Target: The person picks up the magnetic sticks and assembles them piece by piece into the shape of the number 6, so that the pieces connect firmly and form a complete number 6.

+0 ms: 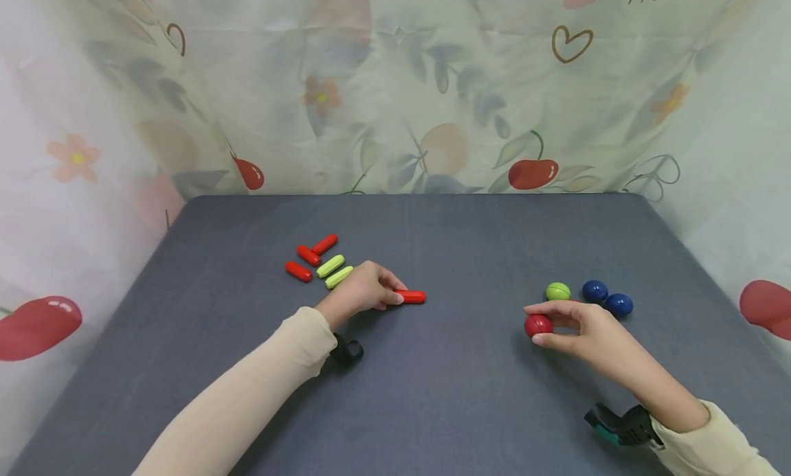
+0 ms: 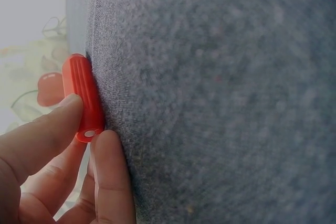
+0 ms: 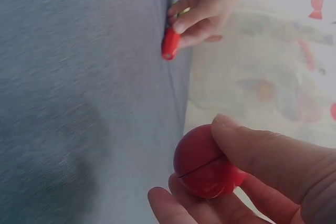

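My left hand [image 1: 366, 288] pinches a short red ribbed rod [image 1: 413, 297] between thumb and fingers, right at the tabletop. In the left wrist view the thumb lies on the side of the red rod [image 2: 86, 95], whose near end shows a pale spot. My right hand [image 1: 583, 328] holds a glossy red ball [image 1: 538, 325] with a thin dark seam, thumb on one side and fingertips on the other. The right wrist view shows that red ball [image 3: 202, 161] close up, with the left hand [image 3: 210, 9] beyond it.
Behind the left hand lie several other red rods [image 1: 299, 271] and two yellow-green ones [image 1: 330, 266]. By the right hand are a green ball [image 1: 558, 291], two dark blue balls [image 1: 595, 290] and a partly hidden red thing. Printed cloth [image 1: 395, 84] hangs behind the grey table [image 1: 432, 407].
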### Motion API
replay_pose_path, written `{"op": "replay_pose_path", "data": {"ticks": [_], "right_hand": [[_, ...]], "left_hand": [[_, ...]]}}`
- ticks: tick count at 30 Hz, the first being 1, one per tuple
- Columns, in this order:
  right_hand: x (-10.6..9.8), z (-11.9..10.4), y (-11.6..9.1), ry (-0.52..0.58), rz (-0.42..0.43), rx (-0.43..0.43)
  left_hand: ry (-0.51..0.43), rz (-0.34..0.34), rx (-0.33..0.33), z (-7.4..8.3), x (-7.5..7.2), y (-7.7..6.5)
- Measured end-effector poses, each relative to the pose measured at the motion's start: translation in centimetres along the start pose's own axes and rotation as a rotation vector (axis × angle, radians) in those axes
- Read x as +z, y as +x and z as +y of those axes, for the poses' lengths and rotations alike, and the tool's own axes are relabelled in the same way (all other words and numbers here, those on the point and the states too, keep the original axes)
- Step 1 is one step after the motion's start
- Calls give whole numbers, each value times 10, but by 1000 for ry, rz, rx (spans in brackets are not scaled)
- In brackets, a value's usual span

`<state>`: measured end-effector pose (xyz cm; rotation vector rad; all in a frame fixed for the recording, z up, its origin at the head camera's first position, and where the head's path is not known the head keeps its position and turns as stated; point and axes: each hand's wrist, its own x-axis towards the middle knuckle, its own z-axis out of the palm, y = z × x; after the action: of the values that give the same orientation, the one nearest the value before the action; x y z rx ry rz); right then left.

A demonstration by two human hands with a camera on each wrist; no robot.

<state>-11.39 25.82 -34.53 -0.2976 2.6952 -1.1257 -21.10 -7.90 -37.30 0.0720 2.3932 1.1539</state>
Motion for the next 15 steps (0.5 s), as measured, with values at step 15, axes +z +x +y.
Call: {"op": "replay_pose_path", "data": {"ticks": [15], "right_hand": [[5,-31,30,11,-12,-19]], "left_hand": [[-9,-2,-17,0,0,3]]}}
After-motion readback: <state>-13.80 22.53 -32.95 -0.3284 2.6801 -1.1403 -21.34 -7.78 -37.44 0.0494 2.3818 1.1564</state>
